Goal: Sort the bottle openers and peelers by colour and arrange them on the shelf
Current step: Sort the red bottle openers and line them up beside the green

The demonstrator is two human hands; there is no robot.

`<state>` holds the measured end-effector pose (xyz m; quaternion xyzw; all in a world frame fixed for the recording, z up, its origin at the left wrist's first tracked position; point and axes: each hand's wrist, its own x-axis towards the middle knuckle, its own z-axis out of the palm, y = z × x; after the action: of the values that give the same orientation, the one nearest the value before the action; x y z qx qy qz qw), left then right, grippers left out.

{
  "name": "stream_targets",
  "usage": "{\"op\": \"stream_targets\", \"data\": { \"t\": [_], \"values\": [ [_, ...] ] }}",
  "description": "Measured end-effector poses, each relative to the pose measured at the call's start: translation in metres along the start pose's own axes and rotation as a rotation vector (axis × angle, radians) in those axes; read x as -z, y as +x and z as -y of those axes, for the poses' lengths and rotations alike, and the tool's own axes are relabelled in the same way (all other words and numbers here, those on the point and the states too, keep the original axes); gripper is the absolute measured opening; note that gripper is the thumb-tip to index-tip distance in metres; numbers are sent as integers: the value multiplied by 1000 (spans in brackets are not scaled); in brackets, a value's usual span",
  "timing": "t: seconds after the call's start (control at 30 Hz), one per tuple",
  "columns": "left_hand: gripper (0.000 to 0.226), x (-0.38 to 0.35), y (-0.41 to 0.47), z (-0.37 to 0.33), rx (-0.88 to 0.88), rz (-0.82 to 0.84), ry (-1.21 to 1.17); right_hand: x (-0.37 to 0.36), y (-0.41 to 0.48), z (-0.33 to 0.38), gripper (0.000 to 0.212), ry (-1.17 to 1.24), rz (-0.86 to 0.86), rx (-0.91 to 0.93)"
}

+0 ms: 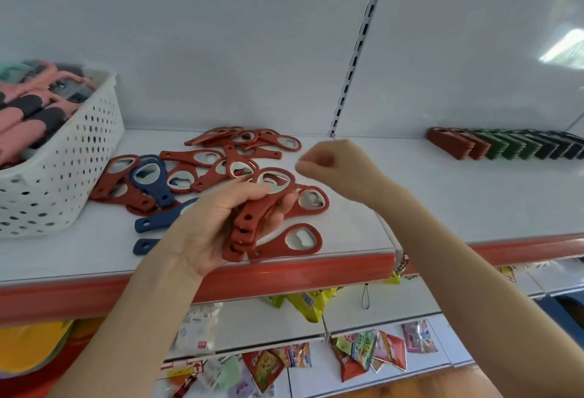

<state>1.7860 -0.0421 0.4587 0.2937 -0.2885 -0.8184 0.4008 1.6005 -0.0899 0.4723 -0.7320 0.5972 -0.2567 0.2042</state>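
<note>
Red openers are the colour in hand now. My left hand [215, 223] grips a stack of red openers [249, 227] by the handles, with the fingers curled round them, just above the near edge of the shelf [442, 195]. My right hand [328, 163] hovers a little farther and to the right. Its fingers are curled in and I see nothing in it, but it is blurred, so I cannot tell for sure whether it pinches something.

Many loose red openers [221, 160] lie in a heap on the shelf, left of the right hand and beyond the stack, and a single red opener [294, 241] lies near the edge, just beside the stack. Two or three blue openers [148, 176] are mixed in at the left side of the heap. The peelers [28, 106] wait in the white basket [79, 151] at far left. A sorted row [505, 144] of red, green and dark pieces stands at far right.

I judge that the step is gathering the reds, and that the task is not yet half done. The next move calls for the right hand to pick one red opener out of the heap, leave the blue ones, and lay it flat on the stack with the handles aligned.
</note>
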Motion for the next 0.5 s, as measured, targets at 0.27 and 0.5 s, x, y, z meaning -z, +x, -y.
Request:
{"op": "stream_targets", "data": {
  "t": [0.27,0.5],
  "values": [
    [50,8,5,0,-152,-121,62,3,-5,-39,8,97,70,-181],
    [32,11,5,-5,-162,-121,51,32,-6,-18,9,714,65,-233]
  ]
}}
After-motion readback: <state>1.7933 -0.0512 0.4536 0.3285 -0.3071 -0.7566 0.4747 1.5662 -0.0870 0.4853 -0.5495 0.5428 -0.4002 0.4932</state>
